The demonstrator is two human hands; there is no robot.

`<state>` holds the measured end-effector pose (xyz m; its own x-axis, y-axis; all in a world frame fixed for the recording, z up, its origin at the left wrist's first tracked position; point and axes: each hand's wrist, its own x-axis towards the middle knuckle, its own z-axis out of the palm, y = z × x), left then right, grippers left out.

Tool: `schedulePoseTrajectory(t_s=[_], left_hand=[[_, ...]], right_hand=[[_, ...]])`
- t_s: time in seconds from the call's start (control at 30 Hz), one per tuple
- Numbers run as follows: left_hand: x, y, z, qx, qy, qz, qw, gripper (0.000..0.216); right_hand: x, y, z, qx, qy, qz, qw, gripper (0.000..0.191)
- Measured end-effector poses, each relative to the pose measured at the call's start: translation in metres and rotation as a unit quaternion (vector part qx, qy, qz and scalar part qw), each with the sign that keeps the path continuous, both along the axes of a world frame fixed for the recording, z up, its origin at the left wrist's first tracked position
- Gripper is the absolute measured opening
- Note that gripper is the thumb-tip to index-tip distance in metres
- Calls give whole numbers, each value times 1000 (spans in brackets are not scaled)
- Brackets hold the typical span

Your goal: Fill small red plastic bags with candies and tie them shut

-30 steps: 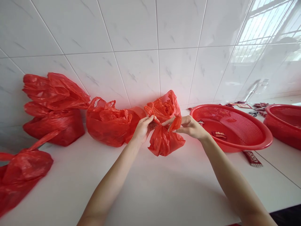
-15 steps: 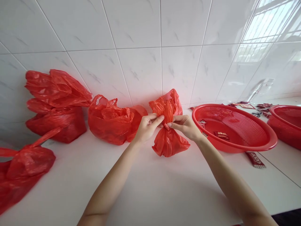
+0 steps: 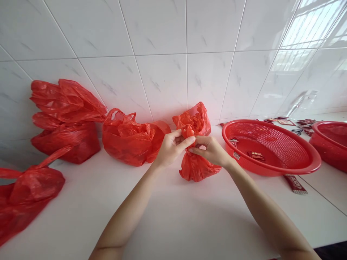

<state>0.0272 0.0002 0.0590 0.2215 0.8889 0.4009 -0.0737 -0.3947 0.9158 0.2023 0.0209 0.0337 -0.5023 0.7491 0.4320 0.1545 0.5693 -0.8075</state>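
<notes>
A filled red plastic bag rests on the white counter, its neck gathered and twisted above the bulging lower part. My left hand pinches the gathered neck from the left, thumb across the front. On the other side, my right hand grips the same neck a little lower, between thumb and fingers. The fingertips of both hands nearly meet. Behind them, more crumpled red plastic stands close to the wall; where it joins the held bag, if at all, is hidden.
Several red bags stand to the left, including an open-topped one, a tall one and a nearer one. At the right are a red mesh basket holding small packets, a second basket and a dark red packet.
The fingers have shifted on the bag's neck, the left thumb moving slightly right and down. The neck now leans left, and the bag's lower part has turned slightly to the right.
</notes>
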Motion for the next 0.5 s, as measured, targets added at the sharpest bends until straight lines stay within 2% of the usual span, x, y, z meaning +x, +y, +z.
schedulePoseTrajectory(t_s=[0.13,0.37,0.5], left_hand=[[-2,-2,1,9,-6,20,1000,25],[-5,-5,5,34,-3,32,999,23],[-4,-7,7,72,-10,66,995,27]], right_hand=[[1,-2,3,-37,23,36,998,22],[2,3,0,-119,21,142,982,29],[-1,2,-3,-165,64,159,971,29]])
